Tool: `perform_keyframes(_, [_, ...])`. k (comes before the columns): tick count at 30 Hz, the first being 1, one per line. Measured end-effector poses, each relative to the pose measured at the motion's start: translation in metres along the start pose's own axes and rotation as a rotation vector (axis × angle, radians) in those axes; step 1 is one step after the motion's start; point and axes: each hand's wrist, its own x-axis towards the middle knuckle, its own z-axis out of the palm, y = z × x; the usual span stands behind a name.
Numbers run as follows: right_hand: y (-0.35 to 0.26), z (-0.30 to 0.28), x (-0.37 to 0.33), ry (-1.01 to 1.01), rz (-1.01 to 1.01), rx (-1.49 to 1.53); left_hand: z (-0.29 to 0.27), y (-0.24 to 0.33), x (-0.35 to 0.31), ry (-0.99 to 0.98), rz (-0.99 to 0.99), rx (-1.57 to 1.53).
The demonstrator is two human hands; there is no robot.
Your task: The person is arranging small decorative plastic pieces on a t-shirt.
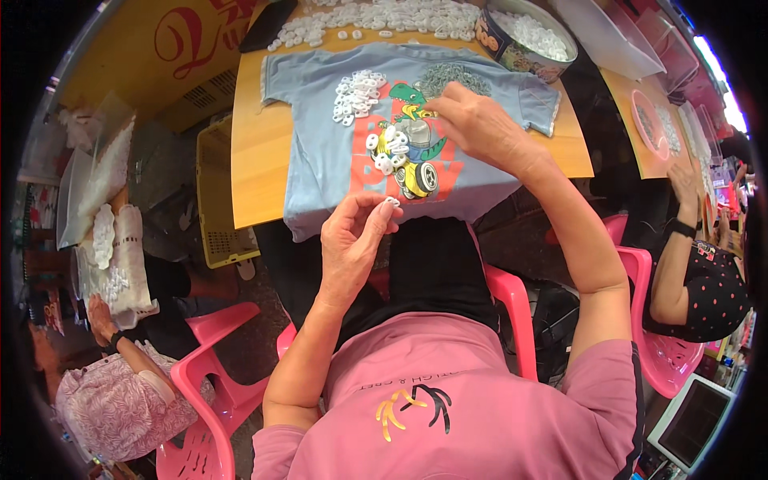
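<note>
While the left hand (pixel 352 236) pinches a small white piece (pixel 392 202) between thumb and forefinger just off the near edge of a wooden table (pixel 260 160), the right hand (pixel 484 128) reaches over a blue T-shirt (pixel 320 168), fingertips drawn together at its printed cartoon (pixel 416 132). The shirt hangs past the near edge, a strip of bare wood at either side and open cloth left of the print; loose white pieces (pixel 376 20) crowd the table's far side, near a filled round tin (pixel 530 40). An upper white cluster (pixel 358 96) and a gray-green heap (pixel 454 80) lie on the cloth, and a lower white cluster (pixel 384 165) hides part of the print. Whether the right fingers grip anything cannot be told; the heap's separate bits are too fine to make out, and co-workers at left (pixel 128 400) and right (pixel 704 280) are cut off toward the dark rim.
</note>
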Motion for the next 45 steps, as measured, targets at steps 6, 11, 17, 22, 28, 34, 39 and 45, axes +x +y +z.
perform_keyframes(6, [-0.021, -0.016, -0.013, 0.084, 0.275, 0.394, -0.002, 0.006, 0.005, -0.013, -0.009, -0.059])
perform_keyframes(11, [-0.068, -0.007, -0.038, 0.063, 0.524, 1.090, 0.006, 0.016, 0.006, -0.048, -0.006, -0.127])
perform_keyframes(17, [-0.111, -0.004, -0.043, 0.164, 0.585, 1.412, 0.018, 0.025, -0.001, -0.062, 0.040, -0.114])
perform_keyframes(22, [-0.115, -0.003, -0.049, 0.202, 0.577, 1.454, 0.025, 0.028, -0.005, -0.066, 0.109, -0.108])
perform_keyframes(28, [-0.114, -0.010, -0.055, 0.166, 0.635, 1.664, 0.032, 0.034, -0.008, -0.092, 0.113, -0.122])
perform_keyframes(34, [-0.115, -0.013, -0.054, 0.164, 0.677, 1.720, 0.032, 0.033, -0.007, -0.093, 0.121, -0.115])
perform_keyframes(39, [-0.114, -0.012, -0.053, 0.151, 0.661, 1.655, 0.030, 0.033, -0.006, -0.096, 0.127, -0.093])
perform_keyframes(45, [-0.119, -0.012, -0.051, 0.200, 0.636, 1.501, 0.030, 0.034, -0.006, -0.061, 0.139, -0.047])
